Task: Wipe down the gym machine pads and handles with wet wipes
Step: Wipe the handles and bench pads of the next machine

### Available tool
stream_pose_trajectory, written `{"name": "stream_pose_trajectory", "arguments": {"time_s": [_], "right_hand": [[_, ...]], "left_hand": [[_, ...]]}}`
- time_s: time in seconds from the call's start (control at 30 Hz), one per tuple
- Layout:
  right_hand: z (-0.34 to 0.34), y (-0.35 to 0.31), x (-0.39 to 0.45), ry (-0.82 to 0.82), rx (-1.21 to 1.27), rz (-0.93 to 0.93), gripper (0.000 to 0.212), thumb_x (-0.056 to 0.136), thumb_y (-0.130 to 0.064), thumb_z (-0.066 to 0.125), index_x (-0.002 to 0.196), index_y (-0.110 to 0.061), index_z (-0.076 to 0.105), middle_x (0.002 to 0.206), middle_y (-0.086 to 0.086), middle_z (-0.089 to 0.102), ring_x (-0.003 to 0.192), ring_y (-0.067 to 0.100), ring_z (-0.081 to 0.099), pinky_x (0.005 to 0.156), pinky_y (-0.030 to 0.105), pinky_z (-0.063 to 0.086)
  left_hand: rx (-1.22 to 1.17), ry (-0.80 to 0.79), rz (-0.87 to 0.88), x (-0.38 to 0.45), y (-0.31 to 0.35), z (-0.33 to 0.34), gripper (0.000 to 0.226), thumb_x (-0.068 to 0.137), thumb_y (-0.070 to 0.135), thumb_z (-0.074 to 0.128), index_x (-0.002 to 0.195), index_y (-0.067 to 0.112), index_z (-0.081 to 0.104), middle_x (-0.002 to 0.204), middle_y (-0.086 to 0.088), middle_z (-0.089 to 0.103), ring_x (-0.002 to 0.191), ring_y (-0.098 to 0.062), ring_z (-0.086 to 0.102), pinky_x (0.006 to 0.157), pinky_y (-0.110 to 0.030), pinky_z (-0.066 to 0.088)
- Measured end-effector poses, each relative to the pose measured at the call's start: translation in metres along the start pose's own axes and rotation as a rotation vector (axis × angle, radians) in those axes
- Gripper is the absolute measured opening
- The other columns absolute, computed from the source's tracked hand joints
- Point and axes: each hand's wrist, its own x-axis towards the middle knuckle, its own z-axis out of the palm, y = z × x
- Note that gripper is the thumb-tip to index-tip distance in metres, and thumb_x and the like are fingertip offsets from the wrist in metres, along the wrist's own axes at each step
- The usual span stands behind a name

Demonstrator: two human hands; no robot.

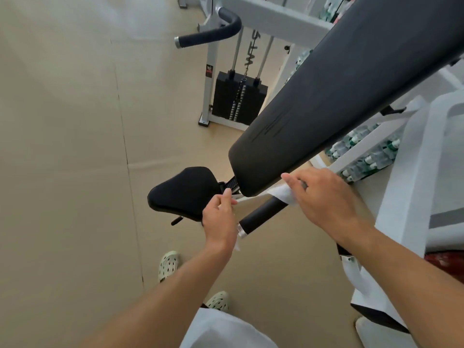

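Beige gym floor (62, 172) lies under the machine. Your right hand (326, 199) presses a white wet wipe (282, 193) around the upper end of the black handle (263, 214), just below the long back pad (339, 101). The handle's long axis runs down-left from this hand toward its metal cap. Your left hand (219, 219), beside the seat pad (185, 192), is curled and pinches something white, perhaps a second wipe; I cannot tell surely. The right hand is nearer.

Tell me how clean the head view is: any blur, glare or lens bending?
Head view: strong wide-angle bending, back pad and floor seams bow; soft glare on floor top left; right hand with white wipe and left hand fairly sharp; bottles behind frame blurry.
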Motion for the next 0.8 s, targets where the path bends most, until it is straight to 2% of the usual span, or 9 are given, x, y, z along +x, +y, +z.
{"name": "stream_pose_trajectory", "arguments": {"time_s": [0.1,0.27,0.33,0.43,0.5,0.57,0.67,0.73,0.8], "right_hand": [[0.021,-0.027,-0.011,0.077,-0.193,-0.171,0.051,0.106,-0.046,0.03,0.085,-0.024,0.071,0.081,-0.005,0.066,0.083,0.02,0.054,0.086,0.039,0.041],[0.036,-0.026,-0.033,-0.073,-0.106,-0.637,0.031,0.108,-0.034,0.038,0.12,-0.023,0.065,0.112,-0.004,0.066,0.107,0.021,0.056,0.107,0.038,0.038],[0.017,-0.007,-0.017,-0.099,-0.13,-0.631,0.034,0.109,-0.039,0.036,0.126,-0.026,0.063,0.116,-0.006,0.065,0.111,0.02,0.056,0.105,0.036,0.038],[-0.021,0.03,0.011,-0.267,-0.055,-0.386,0.04,0.107,-0.05,0.037,0.137,-0.035,0.058,0.124,-0.011,0.062,0.112,0.014,0.055,0.095,0.034,0.043],[-0.028,0.042,0.014,-0.311,0.025,-0.302,0.045,0.103,-0.055,0.041,0.142,-0.037,0.054,0.126,-0.011,0.06,0.112,0.014,0.056,0.088,0.035,0.051],[-0.021,0.036,0.009,-0.26,-0.091,-0.422,0.049,0.101,-0.052,0.046,0.146,-0.033,0.051,0.127,-0.008,0.06,0.111,0.016,0.057,0.088,0.036,0.053],[0.002,0.007,0.007,-0.22,-0.284,-0.784,0.054,0.101,-0.04,0.057,0.15,-0.023,0.046,0.124,-0.003,0.065,0.109,0.019,0.06,0.094,0.037,0.051],[0.016,-0.013,0.008,-0.204,-0.346,-0.93,0.058,0.101,-0.036,0.058,0.153,-0.016,0.043,0.119,-0.001,0.067,0.102,0.017,0.062,0.087,0.033,0.05],[0.027,-0.029,-0.002,-0.158,-0.41,-0.936,0.061,0.101,-0.03,0.056,0.156,-0.011,0.04,0.105,-0.001,0.068,0.089,0.017,0.062,0.075,0.03,0.045]], "left_hand": [[-0.034,0.089,0.037,-0.002,-0.004,0.022,0.048,0.102,0.049,0.045,0.067,0.02,0.062,0.065,0.003,0.054,0.07,-0.016,0.052,0.07,-0.037,0.044],[-0.044,0.142,0.127,-0.001,-0.013,0.026,0.048,0.104,0.048,0.042,0.07,0.019,0.061,0.059,0.008,0.049,0.061,-0.013,0.048,0.063,-0.034,0.04],[0.002,0.125,0.169,-0.001,-0.013,0.026,0.048,0.104,0.048,0.04,0.071,0.019,0.06,0.061,0.007,0.049,0.063,-0.015,0.048,0.064,-0.035,0.039],[0.092,0.112,0.213,-0.002,-0.011,0.026,0.049,0.106,0.045,0.038,0.072,0.016,0.059,0.063,0.004,0.05,0.066,-0.016,0.048,0.063,-0.036,0.039],[0.096,0.125,0.23,-0.003,-0.013,0.026,0.05,0.107,0.044,0.037,0.07,0.016,0.057,0.059,0.005,0.047,0.064,-0.016,0.047,0.063,-0.037,0.039],[0.065,0.145,0.242,-0.003,-0.015,0.028,0.051,0.107,0.043,0.037,0.067,0.017,0.056,0.055,0.009,0.045,0.061,-0.015,0.045,0.062,-0.036,0.037],[0.019,0.152,0.224,-0.003,-0.015,0.028,0.053,0.106,0.042,0.038,0.063,0.017,0.055,0.053,0.01,0.046,0.06,-0.014,0.045,0.062,-0.035,0.038],[-0.022,0.145,0.16,-0.004,-0.012,0.027,0.052,0.107,0.044,0.037,0.065,0.017,0.054,0.057,0.009,0.046,0.062,-0.015,0.046,0.066,-0.036,0.04],[-0.095,0.148,0.049,-0.004,-0.009,0.024,0.049,0.107,0.045,0.035,0.072,0.016,0.053,0.066,0.004,0.05,0.068,-0.016,0.049,0.072,-0.036,0.041]]}}
